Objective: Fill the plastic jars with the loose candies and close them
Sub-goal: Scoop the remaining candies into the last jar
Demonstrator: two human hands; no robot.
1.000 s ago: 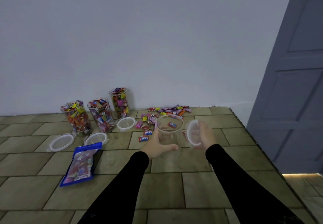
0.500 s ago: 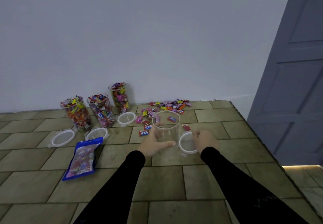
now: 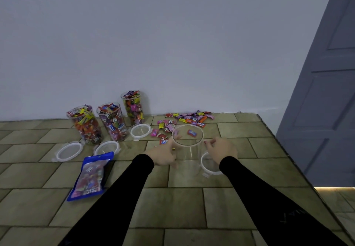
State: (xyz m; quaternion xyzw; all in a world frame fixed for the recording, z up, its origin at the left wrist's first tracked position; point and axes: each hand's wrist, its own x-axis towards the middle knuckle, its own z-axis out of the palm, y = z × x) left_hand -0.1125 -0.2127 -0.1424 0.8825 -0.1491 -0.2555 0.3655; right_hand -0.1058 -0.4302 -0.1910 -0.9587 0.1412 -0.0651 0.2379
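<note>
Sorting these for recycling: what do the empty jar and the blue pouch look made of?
The empty jar looks like clear rigid plastic: the tiles show through its wall. The blue pouch seems glossy plastic film, with a shiny see-through front panel, though the exact film cannot be told.

Left hand (image 3: 163, 154) holds the empty jar (image 3: 189, 149); right hand (image 3: 222, 150) hovers over its lid (image 3: 210, 166).

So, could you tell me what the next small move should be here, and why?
Probably reach the right hand forward to the loose candies by the wall and scoop some into the empty jar. That jar stands upright and open with the left hand on its side, its lid lies on the floor beside it, and the other three jars look full.
</note>
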